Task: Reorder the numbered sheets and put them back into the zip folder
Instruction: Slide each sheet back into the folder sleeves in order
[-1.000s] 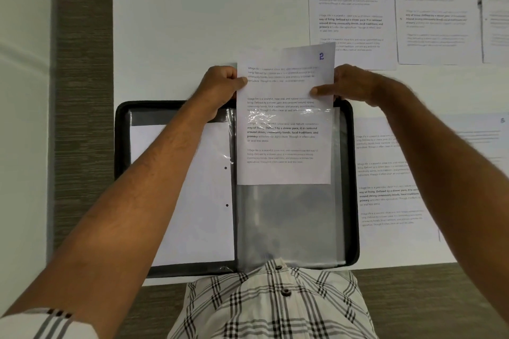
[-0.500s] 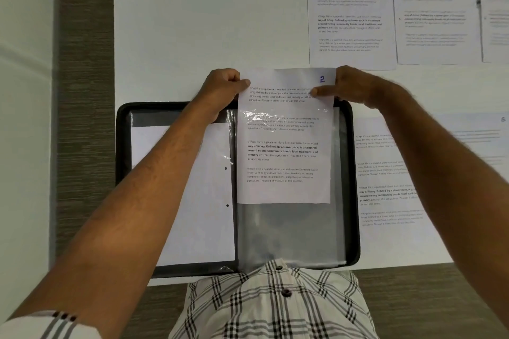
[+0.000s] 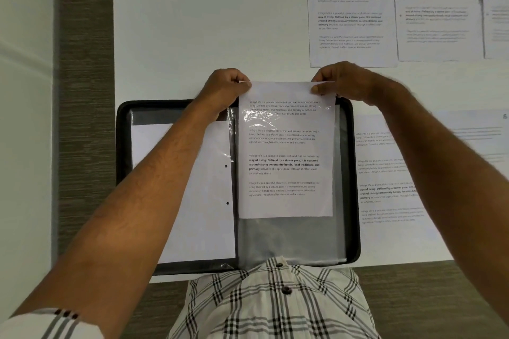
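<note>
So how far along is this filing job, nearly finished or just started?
Early on, it seems. One sheet already sits in a sleeve on the open zip folder's left side. In hand: the left hand and right hand pinch the top corners of a printed sheet, part way into the clear sleeve. Left: at least three more sheets on the table, including sheet 3.

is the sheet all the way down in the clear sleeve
No, the sheet is only partway into the sleeve; its top edge sits above the folder, pinched by the left hand and right hand.
</note>
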{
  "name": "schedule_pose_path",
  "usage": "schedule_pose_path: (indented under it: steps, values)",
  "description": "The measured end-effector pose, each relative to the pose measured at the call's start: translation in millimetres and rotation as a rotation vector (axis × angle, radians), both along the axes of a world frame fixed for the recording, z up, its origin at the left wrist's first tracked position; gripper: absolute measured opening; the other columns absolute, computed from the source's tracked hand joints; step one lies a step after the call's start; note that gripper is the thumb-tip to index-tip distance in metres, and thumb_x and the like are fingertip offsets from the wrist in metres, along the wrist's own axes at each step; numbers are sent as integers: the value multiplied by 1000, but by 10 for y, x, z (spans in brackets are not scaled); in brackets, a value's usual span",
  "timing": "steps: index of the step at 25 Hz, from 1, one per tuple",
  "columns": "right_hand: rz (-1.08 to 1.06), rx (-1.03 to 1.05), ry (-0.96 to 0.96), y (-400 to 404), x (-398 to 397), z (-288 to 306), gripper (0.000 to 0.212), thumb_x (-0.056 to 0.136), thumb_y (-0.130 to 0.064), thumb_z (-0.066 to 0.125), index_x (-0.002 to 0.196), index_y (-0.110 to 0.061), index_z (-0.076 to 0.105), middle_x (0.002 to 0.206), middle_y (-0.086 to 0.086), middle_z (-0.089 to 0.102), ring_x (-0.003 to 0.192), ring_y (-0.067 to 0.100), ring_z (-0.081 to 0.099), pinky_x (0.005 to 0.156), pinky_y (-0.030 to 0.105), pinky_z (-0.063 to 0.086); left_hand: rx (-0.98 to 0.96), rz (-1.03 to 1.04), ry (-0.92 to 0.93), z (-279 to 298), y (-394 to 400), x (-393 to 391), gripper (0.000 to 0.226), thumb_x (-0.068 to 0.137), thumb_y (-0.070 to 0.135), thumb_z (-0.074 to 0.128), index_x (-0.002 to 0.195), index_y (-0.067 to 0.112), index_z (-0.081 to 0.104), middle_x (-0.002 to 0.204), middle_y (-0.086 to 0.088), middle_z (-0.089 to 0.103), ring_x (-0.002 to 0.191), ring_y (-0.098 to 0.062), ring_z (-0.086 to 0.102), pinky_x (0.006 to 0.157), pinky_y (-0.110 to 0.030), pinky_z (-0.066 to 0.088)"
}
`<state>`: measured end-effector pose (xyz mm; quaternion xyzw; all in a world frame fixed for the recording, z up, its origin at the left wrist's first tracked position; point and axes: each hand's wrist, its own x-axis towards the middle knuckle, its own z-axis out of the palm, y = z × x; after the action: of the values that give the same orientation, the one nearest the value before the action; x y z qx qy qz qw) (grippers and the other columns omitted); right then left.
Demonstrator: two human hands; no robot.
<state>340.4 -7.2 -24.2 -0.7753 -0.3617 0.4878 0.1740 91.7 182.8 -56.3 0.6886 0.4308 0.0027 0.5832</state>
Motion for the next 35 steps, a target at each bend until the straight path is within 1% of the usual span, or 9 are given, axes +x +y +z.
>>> schedule_pose_path:
  steps: [5, 13, 17, 20, 24, 27, 29, 32, 35]
  values:
    - [33, 29, 6, 47, -74, 45, 7, 97, -23, 75, 94, -17, 76, 94, -3, 76, 82, 6, 67, 78, 22, 51, 124, -194, 107, 29, -49, 8, 6, 89, 15, 66, 89, 16, 72, 71, 13, 60, 66, -3, 53, 64, -21, 42]
    - [158, -97, 5, 62, -115, 157, 4, 95, -23, 76, 91, -24, 77, 103, 4, 78, 96, 18, 67, 93, 33, 50, 69, -203, 46, -6, -20, -43, 7, 91, 18, 70, 93, 16, 76, 79, 5, 68, 72, -6, 57, 70, -22, 46]
    - [188, -76, 22, 84, -218, 194, 7, 91, -26, 80, 93, -22, 75, 99, -2, 77, 92, 13, 68, 90, 31, 51, 139, -343, 115, 20, -31, -37, 9, 87, 17, 68, 90, 16, 76, 88, 1, 72, 75, -5, 60, 69, -21, 48]
    - [235, -65, -8, 102, -325, 178, 21, 82, -32, 88, 91, -23, 72, 98, -4, 74, 93, 14, 66, 87, 31, 50, 206, -464, 137, 55, -54, -35, 9, 83, 14, 65, 83, 15, 75, 80, 4, 68, 67, 4, 57, 65, -15, 45]
    - [337, -122, -98, 89, -416, 120, 27, 83, -34, 88, 90, -15, 70, 97, 0, 74, 92, 21, 69, 80, 34, 53, 240, -490, 120, 63, -75, -72, 8, 76, 27, 69, 76, 23, 76, 83, 2, 69, 85, -9, 62, 77, -24, 51]
    - [340, -105, -132, 72, -447, 118, 20, 86, -33, 85, 86, -17, 73, 99, 5, 74, 94, 24, 68, 82, 37, 54, 243, -467, 57, 91, -92, -104, 4, 84, 22, 79, 86, 19, 79, 84, 5, 66, 80, 0, 60, 71, -6, 44]
    - [355, -116, -117, 57, -462, 143, 15, 91, -33, 80, 80, -27, 73, 99, -2, 72, 94, 16, 67, 78, 30, 50, 259, -492, 46, 93, -106, -118, 7, 84, 25, 81, 88, 20, 79, 89, 5, 65, 85, 3, 57, 75, 0, 40]
    - [388, -151, -120, 47, -470, 172, 19, 98, -37, 72, 79, -36, 70, 97, -12, 65, 89, 3, 60, 79, 24, 43, 297, -570, 107, 45, -96, -128, 18, 74, 50, 83, 80, 35, 77, 100, 5, 59, 107, -15, 53, 96, -30, 47]
    - [380, -152, -136, 18, -467, 145, 11, 99, -37, 71, 91, -30, 75, 96, -16, 64, 92, 5, 60, 83, 25, 43, 325, -617, 173, 32, -108, -120, 18, 73, 49, 85, 80, 35, 76, 103, 8, 48, 117, -21, 42, 101, -40, 42]
